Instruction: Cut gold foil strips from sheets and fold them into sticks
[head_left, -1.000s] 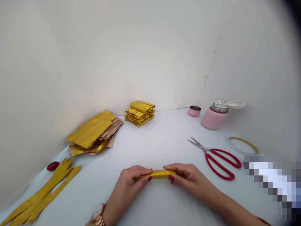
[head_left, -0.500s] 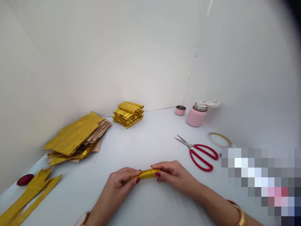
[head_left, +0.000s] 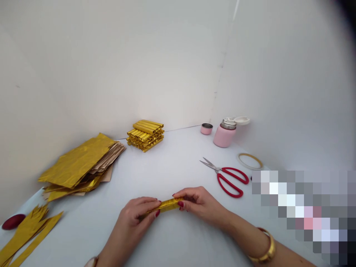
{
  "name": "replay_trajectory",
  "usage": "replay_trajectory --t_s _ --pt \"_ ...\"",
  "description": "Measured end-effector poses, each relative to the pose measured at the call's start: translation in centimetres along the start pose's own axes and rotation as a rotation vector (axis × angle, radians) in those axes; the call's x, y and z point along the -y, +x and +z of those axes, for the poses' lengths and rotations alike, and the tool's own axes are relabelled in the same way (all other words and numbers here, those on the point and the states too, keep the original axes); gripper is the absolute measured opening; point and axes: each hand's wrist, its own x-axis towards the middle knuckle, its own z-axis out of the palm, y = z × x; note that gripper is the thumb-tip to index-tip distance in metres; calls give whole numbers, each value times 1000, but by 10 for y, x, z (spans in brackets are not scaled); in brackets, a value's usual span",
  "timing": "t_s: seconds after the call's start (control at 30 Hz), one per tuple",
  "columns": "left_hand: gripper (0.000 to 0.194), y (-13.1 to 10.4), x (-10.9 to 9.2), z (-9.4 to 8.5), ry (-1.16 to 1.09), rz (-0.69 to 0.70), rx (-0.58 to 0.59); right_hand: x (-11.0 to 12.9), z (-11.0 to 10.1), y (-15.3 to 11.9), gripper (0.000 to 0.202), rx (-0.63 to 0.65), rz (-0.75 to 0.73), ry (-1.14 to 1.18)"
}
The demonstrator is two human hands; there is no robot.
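Note:
A narrow folded gold paper strip (head_left: 169,204) is held between both hands, above the white table near the front. My left hand (head_left: 140,218) pinches its left end between thumb and fingers. At the other end, my right hand (head_left: 201,205) grips the strip with thumb and fingertips. Behind the hands stands a stack of folded gold paper tubes (head_left: 146,135). Red-handled scissors (head_left: 229,178) lie with their blades slightly apart, to the right of the strip.
Gold and brown paper sheets (head_left: 80,161) are piled at the left. Cut gold strips (head_left: 26,231) lie beside a dark red object (head_left: 13,221). A pink jar (head_left: 224,135), a small pink cup (head_left: 206,129) and a tape roll (head_left: 250,161) are at the right.
The view has shifted a little, so table objects appear farther left. Both hands still hold the strip, and more of the right forearm and its gold bracelet shows.

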Motion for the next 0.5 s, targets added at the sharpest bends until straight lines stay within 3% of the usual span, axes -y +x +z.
replay_trajectory --t_s 0.13,0.3,0.5 --pt "21 0 -2 3 171 97 -44 2 2 0 25 3 -33 -124" --pt "21 1 -3 7 185 140 -55 4 3 0 18 -20 -144 -372" --pt "19 2 -6 12 147 130 -38 5 5 1 15 -3 -184 -433"
